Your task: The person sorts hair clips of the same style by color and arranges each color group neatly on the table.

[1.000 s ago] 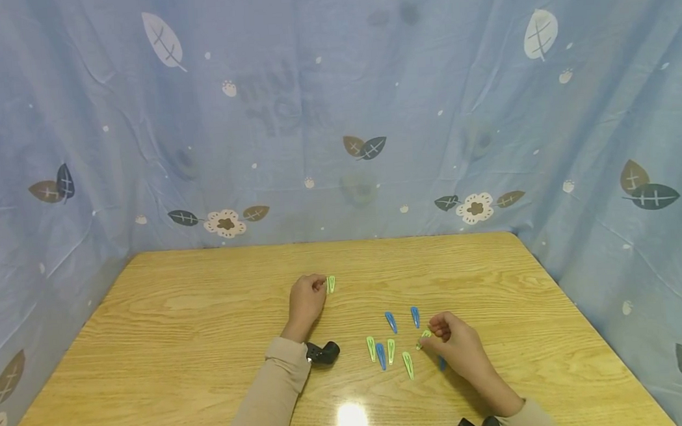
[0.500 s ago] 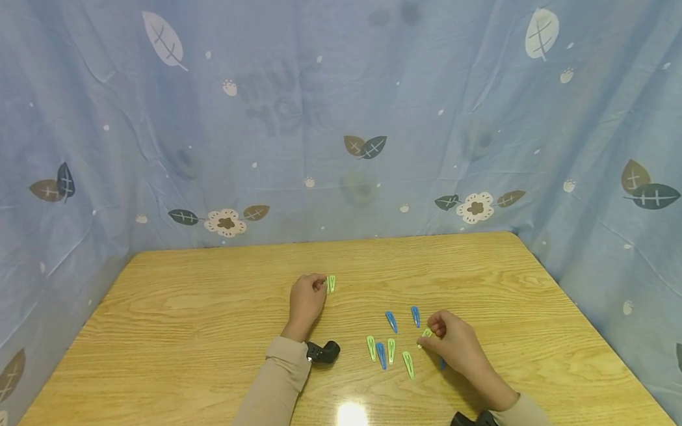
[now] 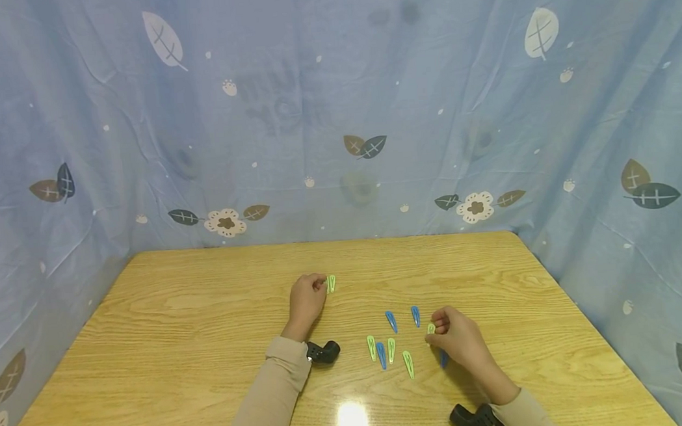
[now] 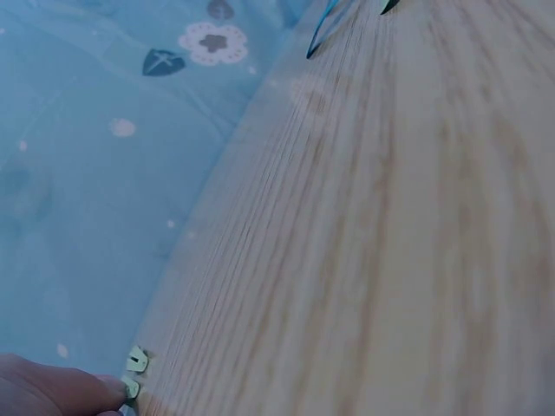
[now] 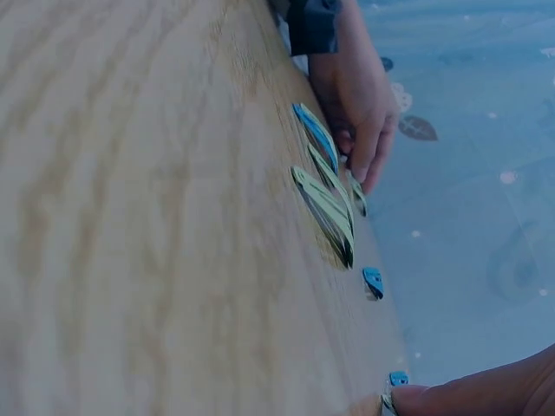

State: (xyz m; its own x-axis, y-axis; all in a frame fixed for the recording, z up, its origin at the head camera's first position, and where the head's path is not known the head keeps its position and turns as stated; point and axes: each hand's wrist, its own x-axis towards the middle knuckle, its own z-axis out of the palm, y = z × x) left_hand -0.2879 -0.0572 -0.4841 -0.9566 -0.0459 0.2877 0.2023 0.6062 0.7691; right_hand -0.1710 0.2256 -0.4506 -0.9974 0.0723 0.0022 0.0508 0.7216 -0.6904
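My left hand (image 3: 308,300) rests far out on the table, its curled fingertips pinching a light-green snap hair clip (image 4: 131,386). Just right of it lies another green hair clip (image 3: 332,283). Nearer me, my right hand (image 3: 461,337) pinches a green hair clip (image 3: 431,329) between thumb and fingers; part of the clip is hidden. A blue hair clip (image 3: 444,358) shows partly from under that hand. In the right wrist view, the thumb (image 5: 468,394) presses at the held clip's edge.
Loose clips lie left of my right hand: green ones (image 3: 408,364) and blue ones (image 3: 381,355), with two blue clips (image 3: 415,316) farther back. Each wrist wears a black camera mount (image 3: 323,353). A blue patterned curtain (image 3: 334,109) surrounds the wooden table (image 3: 179,353).
My right hand has shifted slightly right and away from me, and its green clip now stands more upright in view instead of slanting. My left hand has stayed in place.
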